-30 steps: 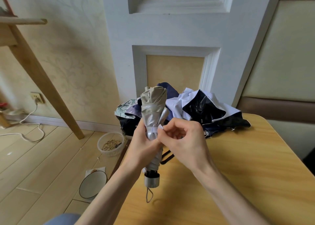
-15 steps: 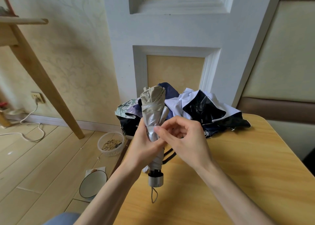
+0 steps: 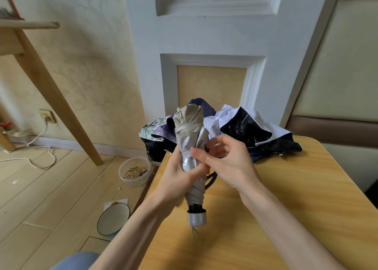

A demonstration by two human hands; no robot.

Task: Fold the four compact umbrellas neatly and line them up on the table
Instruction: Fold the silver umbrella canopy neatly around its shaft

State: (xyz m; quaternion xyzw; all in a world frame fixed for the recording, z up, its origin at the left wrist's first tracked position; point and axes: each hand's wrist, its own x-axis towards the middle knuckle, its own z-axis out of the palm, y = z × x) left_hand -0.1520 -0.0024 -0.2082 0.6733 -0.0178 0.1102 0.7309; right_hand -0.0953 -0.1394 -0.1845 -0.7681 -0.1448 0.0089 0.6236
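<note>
A beige and silver compact umbrella (image 3: 189, 132) stands almost upright above the wooden table (image 3: 286, 198), its silver handle cap (image 3: 196, 218) pointing down. My left hand (image 3: 180, 179) is wrapped around its lower canopy. My right hand (image 3: 229, 163) presses its thumb on the wrapped fabric at the middle. Behind it, a pile of unfolded umbrellas lies at the table's far edge: a white and black one (image 3: 251, 128), a navy one (image 3: 196, 104) and a floral one (image 3: 152, 129).
On the floor to the left stand a plastic tub of grain (image 3: 135, 171) and a round dish (image 3: 113, 218). A wooden leg (image 3: 55, 97) slants down at the left, with a white cable (image 3: 36, 145) by the wall.
My right hand has let go of the strap end and now presses its thumb against the canopy. The umbrella has dropped slightly and tilted a little.
</note>
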